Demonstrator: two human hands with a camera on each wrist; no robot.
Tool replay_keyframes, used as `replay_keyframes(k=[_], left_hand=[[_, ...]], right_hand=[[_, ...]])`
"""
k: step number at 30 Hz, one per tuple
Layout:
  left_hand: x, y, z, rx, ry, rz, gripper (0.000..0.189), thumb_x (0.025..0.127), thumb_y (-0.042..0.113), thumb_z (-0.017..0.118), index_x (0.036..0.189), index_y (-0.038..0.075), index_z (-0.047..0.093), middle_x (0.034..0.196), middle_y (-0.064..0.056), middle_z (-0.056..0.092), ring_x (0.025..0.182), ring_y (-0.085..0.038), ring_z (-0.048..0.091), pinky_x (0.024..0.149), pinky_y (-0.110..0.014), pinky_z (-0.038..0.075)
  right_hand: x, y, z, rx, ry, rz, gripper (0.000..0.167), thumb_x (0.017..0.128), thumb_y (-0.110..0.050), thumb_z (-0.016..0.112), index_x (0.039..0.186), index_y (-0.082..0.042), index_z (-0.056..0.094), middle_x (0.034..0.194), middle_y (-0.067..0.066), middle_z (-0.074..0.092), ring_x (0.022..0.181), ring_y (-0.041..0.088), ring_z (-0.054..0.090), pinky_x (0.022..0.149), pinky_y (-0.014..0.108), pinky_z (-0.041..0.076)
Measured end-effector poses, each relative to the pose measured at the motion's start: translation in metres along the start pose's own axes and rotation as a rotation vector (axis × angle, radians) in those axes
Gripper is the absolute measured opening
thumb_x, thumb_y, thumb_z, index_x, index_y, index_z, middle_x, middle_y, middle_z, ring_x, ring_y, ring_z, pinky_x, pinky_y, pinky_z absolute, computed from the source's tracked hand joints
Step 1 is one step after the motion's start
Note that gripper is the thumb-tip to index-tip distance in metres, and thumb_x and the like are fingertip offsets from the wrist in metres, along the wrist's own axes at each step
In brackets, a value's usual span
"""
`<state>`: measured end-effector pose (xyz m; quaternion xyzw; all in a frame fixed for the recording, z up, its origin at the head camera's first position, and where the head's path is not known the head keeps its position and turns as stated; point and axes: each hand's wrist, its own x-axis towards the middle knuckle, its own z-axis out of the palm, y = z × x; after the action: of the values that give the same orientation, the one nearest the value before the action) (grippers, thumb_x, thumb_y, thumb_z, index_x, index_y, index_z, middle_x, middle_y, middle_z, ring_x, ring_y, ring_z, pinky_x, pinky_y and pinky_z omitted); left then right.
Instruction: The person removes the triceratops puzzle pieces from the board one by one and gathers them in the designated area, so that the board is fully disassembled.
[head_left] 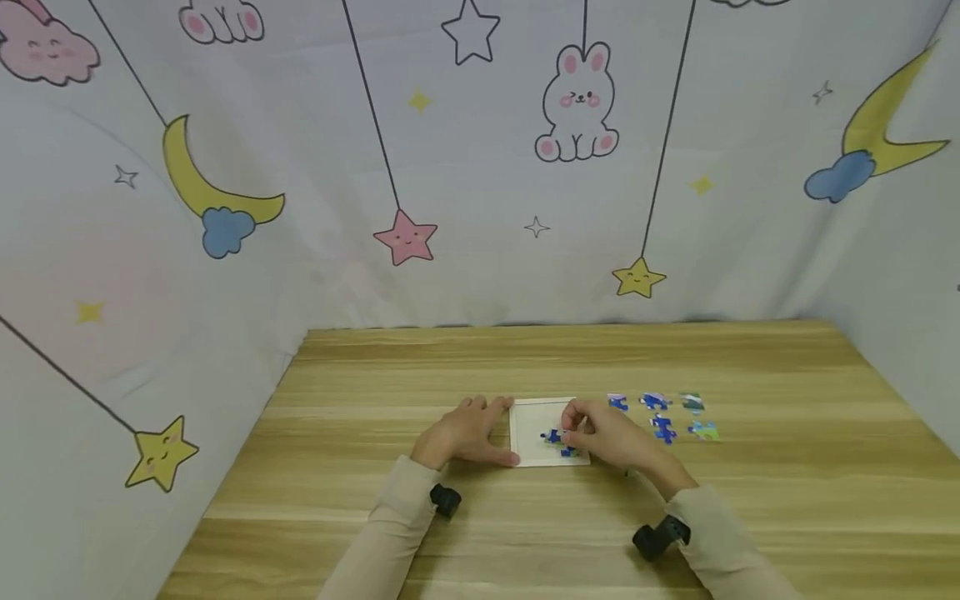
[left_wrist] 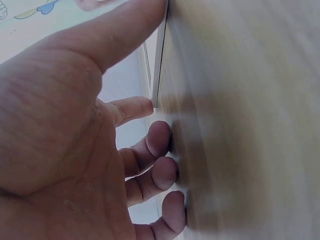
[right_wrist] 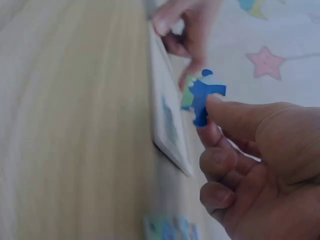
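Observation:
A square white puzzle tray (head_left: pixel 528 425) with a raised rim lies on the table between both hands. My right hand (head_left: pixel 611 433) pinches a blue and green jigsaw piece (right_wrist: pixel 200 100) between thumb and forefinger, raised over the tray's right part. Inside the tray, a blurred patch of puzzle (right_wrist: pixel 169 120) shows in the right wrist view; the right hand partly covers it from above. My left hand (head_left: pixel 468 433) spans the tray's left side, its thumb at the near corner and forefinger at the far corner. Its other fingertips (left_wrist: pixel 164 172) rest on the table.
Several loose jigsaw pieces (head_left: pixel 663 428) lie to the right of the tray, beyond the right hand. Other pieces (right_wrist: pixel 170 229) show at the bottom of the right wrist view. A patterned curtain (head_left: pixel 480 275) stands behind the wooden table (head_left: pixel 420 367).

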<state>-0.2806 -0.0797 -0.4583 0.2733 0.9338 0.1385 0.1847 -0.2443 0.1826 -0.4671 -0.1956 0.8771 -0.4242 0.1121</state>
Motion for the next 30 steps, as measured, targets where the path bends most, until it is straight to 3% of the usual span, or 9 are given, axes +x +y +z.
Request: replay_keyframes(k=[3, 11, 17, 23, 30], left_hand=[[-0.001, 0.000, 0.000, -0.013, -0.003, 0.004, 0.093, 0.084, 0.056, 0.075, 0.157, 0.017, 0.031, 0.138, -0.018, 0.047, 0.125, -0.033, 0.047, 0.098, -0.050, 0.045], [0.000, -0.002, 0.000, -0.041, -0.008, 0.018, 0.093, 0.085, 0.055, 0.074, 0.157, 0.017, 0.030, 0.144, -0.021, 0.044, 0.132, -0.037, 0.042, 0.100, -0.053, 0.043], [0.001, -0.002, -0.001, -0.050, -0.015, 0.013, 0.093, 0.085, 0.055, 0.074, 0.158, 0.018, 0.030, 0.145, -0.021, 0.042, 0.133, -0.038, 0.040, 0.102, -0.053, 0.042], [0.000, -0.004, -0.002, -0.048, -0.012, 0.016, 0.093, 0.085, 0.055, 0.075, 0.157, 0.017, 0.030, 0.142, -0.020, 0.045, 0.129, -0.036, 0.043, 0.099, -0.051, 0.044], [0.001, -0.002, -0.001, -0.049, -0.008, 0.018, 0.092, 0.084, 0.055, 0.075, 0.157, 0.018, 0.031, 0.138, -0.019, 0.046, 0.124, -0.034, 0.046, 0.097, -0.050, 0.045]], right_hand=[[-0.012, 0.006, -0.020, -0.008, 0.023, 0.002, 0.008, 0.097, -0.011, 0.066, 0.094, -0.009, 0.060, 0.083, 0.001, 0.059, 0.066, 0.013, 0.051, 0.056, 0.025, 0.043], [-0.063, 0.036, -0.071, -0.165, 0.077, 0.003, 0.007, 0.093, -0.010, 0.071, 0.092, -0.009, 0.064, 0.083, -0.003, 0.059, 0.070, 0.008, 0.050, 0.062, 0.024, 0.044], [-0.090, 0.053, -0.083, -0.099, 0.019, 0.017, 0.006, 0.094, -0.007, 0.069, 0.091, -0.006, 0.063, 0.084, -0.001, 0.061, 0.072, 0.005, 0.052, 0.063, 0.024, 0.046], [-0.087, 0.050, -0.077, -0.143, 0.043, 0.029, 0.008, 0.093, -0.008, 0.070, 0.092, -0.008, 0.062, 0.085, -0.002, 0.061, 0.075, 0.005, 0.052, 0.065, 0.025, 0.046], [-0.044, 0.017, -0.043, -0.222, 0.009, 0.040, 0.012, 0.092, -0.012, 0.072, 0.103, -0.009, 0.068, 0.081, -0.004, 0.055, 0.071, 0.012, 0.048, 0.061, 0.027, 0.042]])
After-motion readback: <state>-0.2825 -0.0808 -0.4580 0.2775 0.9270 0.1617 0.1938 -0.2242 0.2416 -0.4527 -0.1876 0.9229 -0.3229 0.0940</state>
